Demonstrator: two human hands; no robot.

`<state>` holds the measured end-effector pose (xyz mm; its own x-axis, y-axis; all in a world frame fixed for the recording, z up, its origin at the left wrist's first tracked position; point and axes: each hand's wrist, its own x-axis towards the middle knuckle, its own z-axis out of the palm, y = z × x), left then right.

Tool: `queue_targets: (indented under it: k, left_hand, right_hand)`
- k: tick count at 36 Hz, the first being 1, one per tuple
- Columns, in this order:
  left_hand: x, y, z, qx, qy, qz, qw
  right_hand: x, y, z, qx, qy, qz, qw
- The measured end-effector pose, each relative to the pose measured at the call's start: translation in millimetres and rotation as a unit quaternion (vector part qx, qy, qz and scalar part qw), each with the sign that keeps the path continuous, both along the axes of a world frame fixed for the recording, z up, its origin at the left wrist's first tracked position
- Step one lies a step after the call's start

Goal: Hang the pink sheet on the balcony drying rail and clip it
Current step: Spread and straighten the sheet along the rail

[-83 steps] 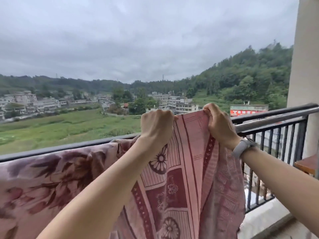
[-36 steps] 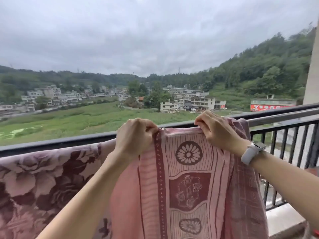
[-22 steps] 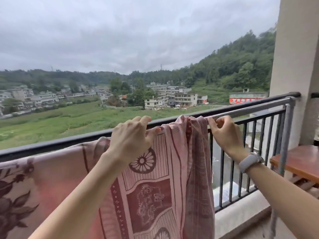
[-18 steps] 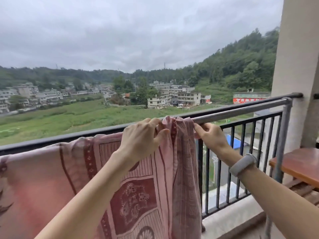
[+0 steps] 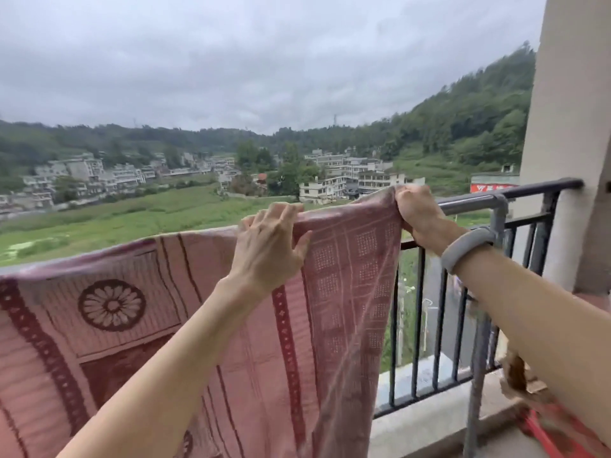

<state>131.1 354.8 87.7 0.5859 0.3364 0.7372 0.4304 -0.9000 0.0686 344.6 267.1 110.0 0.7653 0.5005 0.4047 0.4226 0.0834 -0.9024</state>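
Note:
The pink sheet point(image 5: 139, 325), patterned with dark red bands and flower medallions, hangs draped over the balcony drying rail point(image 5: 469, 202) and covers most of it from the left edge to near the right end. My left hand point(image 5: 269, 242) lies on the sheet's top fold with straight, spread fingers hooked over the rail. My right hand point(image 5: 418, 213), a grey band on its wrist, grips the sheet's right top corner in a fist at the rail. No clip is visible.
A black barred balcony railing point(image 5: 420, 325) runs behind the rail to a beige pillar point(image 5: 568, 127) at the right. A grey upright post point(image 5: 479, 342) supports the rail's right end. Red and brown items point(image 5: 542, 421) lie low at the right.
The sheet's bunched right edge has been pulled rightward and spread flat along the rail. My right hand now grips the corner higher up, and my left hand has flattened on the top fold.

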Motion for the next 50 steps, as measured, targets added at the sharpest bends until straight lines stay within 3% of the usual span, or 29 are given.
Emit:
queue_targets:
  k: [4,6,15,25,28,30,38,45,50]
  left_hand:
    - [77.7,-22.8,0.6,0.047,0.007,-0.024,0.999]
    - [111.8,-31.2,3.7,0.051,-0.015,-0.024,0.998]
    - [239.3,-46.4,19.4,0.06,-0.091,-0.029,0.994]
    - [370.8,-70.8,26.2,0.018,-0.057,-0.05,0.997]
    - [380.7,-84.3,14.6,-0.006,-0.015,-0.076,0.997]
    - [378.8,-91.0,3.9,0.038,0.011,-0.066,0.997]
    - [387.2,-97.3,-14.0,0.129,-0.054,-0.01,0.99]
    - [407.0,-111.8,-31.6,0.098,-0.139,0.088,0.981]
    - [430.9,-131.9,-58.6,0.085,-0.241,0.144,0.956]
  right_hand:
    - [33.4,-31.1,5.1,-0.062,-0.148,-0.009,0.987]
    - [46.5,-37.4,5.6,-0.069,-0.18,0.001,0.981]
    - [151.8,-62.4,18.5,-0.055,-0.249,-0.032,0.966]
    - [281.2,-95.9,17.5,-0.06,-0.292,-0.079,0.951]
    - [299.1,-103.8,-2.3,-0.038,-0.266,-0.029,0.963]
    - [305.0,-109.0,-18.8,-0.016,-0.256,0.021,0.966]
    - [350.8,-104.6,-44.0,0.072,-0.177,0.144,0.971]
    - [367.3,-86.0,-55.8,0.081,-0.173,0.35,0.917]
    - [384.4,-83.0,-64.6,0.106,-0.144,0.432,0.884]
